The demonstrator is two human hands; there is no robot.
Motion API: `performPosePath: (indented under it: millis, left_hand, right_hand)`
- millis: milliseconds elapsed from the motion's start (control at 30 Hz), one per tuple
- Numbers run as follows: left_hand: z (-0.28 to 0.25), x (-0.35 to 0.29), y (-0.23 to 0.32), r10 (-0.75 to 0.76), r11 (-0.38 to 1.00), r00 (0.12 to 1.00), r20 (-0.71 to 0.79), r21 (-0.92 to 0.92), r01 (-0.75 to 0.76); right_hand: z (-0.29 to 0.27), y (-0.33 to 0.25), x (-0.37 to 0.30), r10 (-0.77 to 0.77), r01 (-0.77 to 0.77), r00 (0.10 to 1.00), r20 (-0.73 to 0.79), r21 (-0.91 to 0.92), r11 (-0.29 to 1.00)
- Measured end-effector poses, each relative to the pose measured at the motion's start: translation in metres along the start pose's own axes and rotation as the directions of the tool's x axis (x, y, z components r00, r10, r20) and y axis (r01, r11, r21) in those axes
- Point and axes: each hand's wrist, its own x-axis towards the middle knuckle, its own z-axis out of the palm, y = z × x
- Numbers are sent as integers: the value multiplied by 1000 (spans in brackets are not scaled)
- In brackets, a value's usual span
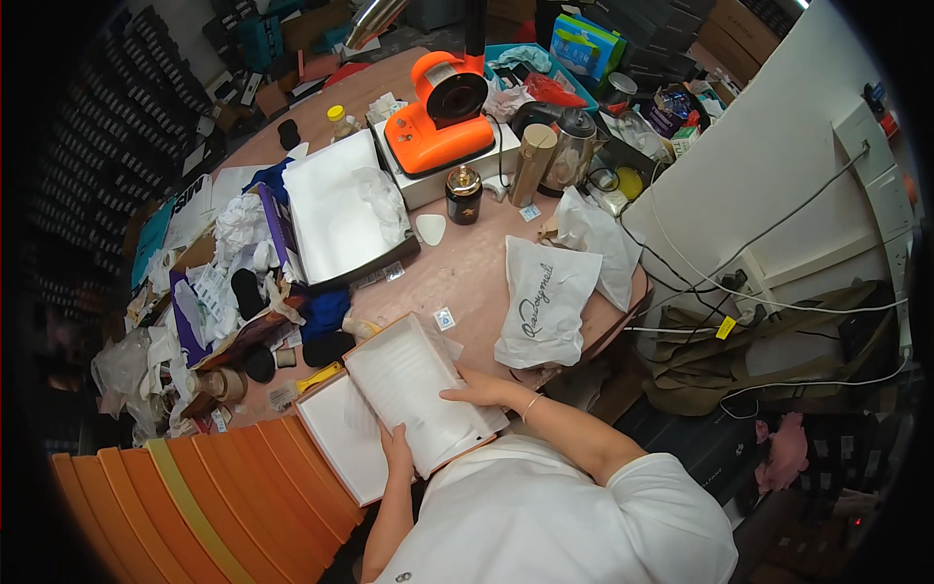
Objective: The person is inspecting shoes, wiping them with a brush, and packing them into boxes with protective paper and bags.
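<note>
An open orange-edged box [413, 375] with white, slightly crinkled lining lies tilted close in front of my body. My right hand [477, 387] grips its right side, the thumb over the edge and the other fingers partly hidden. My left hand [397, 453] holds the near left edge, fingers partly out of sight beneath it. Under and left of this box is a second open orange-edged box part [342, 438], white inside; I cannot tell which is lid and which is base. A yellow-handled tool [319, 377] lies just beyond it.
Stacked orange boxes [204, 506] stand at the lower left. On the pink table [448, 292] are a black box with white paper [336, 214], an orange machine [438, 136], a dark jar [464, 195] and a white drawstring bag [547, 302]. Cables [778, 304] hang at the right.
</note>
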Motion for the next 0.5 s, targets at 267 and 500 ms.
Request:
performPosePath:
  millis: [267, 500]
  left_hand:
    - [37, -21, 47, 527, 376, 734, 429, 657, -654]
    - [58, 3, 55, 385, 724, 830, 403, 426, -542]
  right_hand:
    - [-116, 31, -38, 19, -271, 693, -721, -235, 934]
    - [-147, 25, -30, -102, -124, 788, -607, -319, 940]
